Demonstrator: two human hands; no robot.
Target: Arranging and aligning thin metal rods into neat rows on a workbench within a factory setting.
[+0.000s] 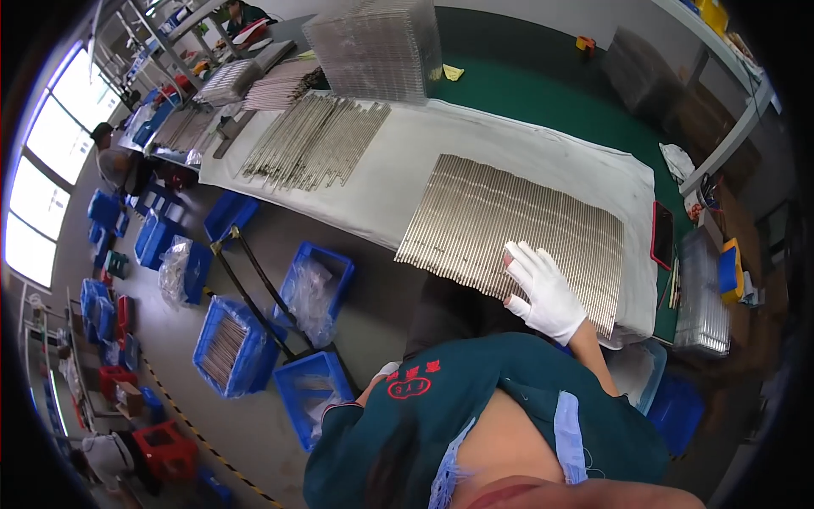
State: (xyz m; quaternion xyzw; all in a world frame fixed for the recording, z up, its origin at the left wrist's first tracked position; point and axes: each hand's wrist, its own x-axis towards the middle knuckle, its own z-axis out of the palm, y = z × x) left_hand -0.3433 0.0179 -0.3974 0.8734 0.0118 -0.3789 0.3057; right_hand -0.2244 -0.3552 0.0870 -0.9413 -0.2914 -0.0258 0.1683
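My right hand [543, 293] wears a white glove that leaves the thumb tip and a fingertip bare. It rests open, fingers stretched out, on the near part of a wide row of silvery metal rods [517, 212]. The rods lie tightly side by side on a white cloth [381, 187] over the table. Down by my left side, only a bit of my gloved left hand [387, 370] shows past my dark green top; its fingers are hidden. Farther left on the cloth lies a second, less even batch of metal rods [314, 140].
Stacked clear plastic trays [373, 51] stand at the table's back. A red-edged phone [662, 233] lies at the right, near more clear trays [704, 297]. Blue bins, one holding rods [227, 349], stand on the floor at left. Other people [114, 161] are farther off.
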